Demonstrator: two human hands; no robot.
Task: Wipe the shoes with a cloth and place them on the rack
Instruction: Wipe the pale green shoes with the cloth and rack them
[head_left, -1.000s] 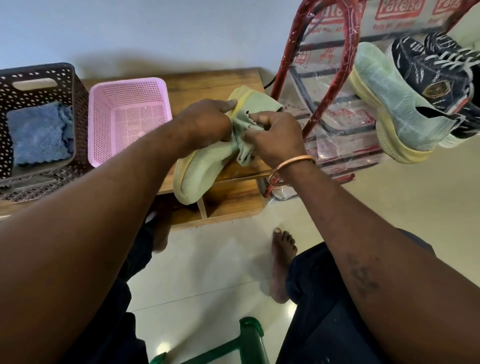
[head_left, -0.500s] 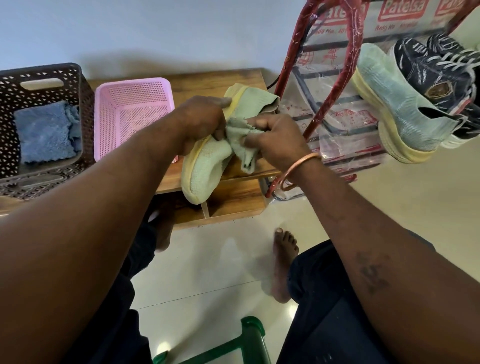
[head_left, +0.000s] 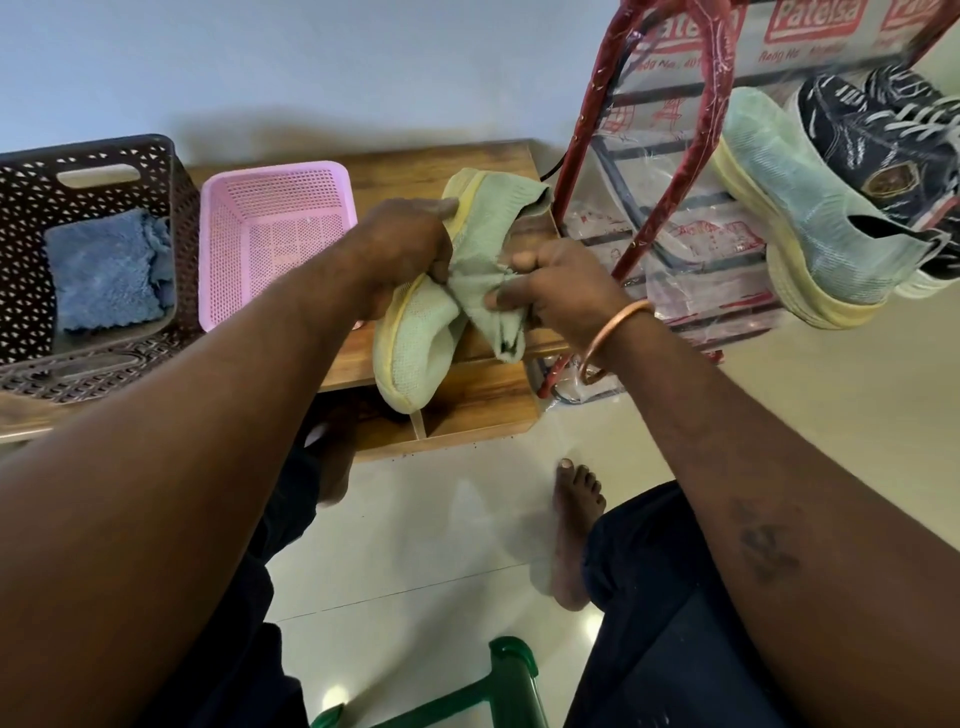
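Note:
My left hand (head_left: 402, 254) grips a pale green knit shoe (head_left: 421, 348) with a yellow sole, held toe down over the wooden bench (head_left: 415, 161). My right hand (head_left: 553, 288) pinches a pale green cloth (head_left: 493, 317) bunched against the shoe's upper; a dark smudge shows on the cloth's hanging end. On the red rack (head_left: 691, 130) wrapped in clear plastic, at the right, sit the matching green shoe (head_left: 810, 218) and dark navy sneakers (head_left: 883, 135) with white laces.
A brown perforated basket (head_left: 31, 218) holding a blue cloth (head_left: 106, 270) and a pink basket (head_left: 275, 187) stand on the bench at the left. My bare foot (head_left: 574, 525) is on the cream tiled floor. A green plastic frame (head_left: 498, 686) is at the bottom.
My right hand has slid the cloth down along the shoe's side, and the shoe has tilted more toe-down. My left hand keeps its grip.

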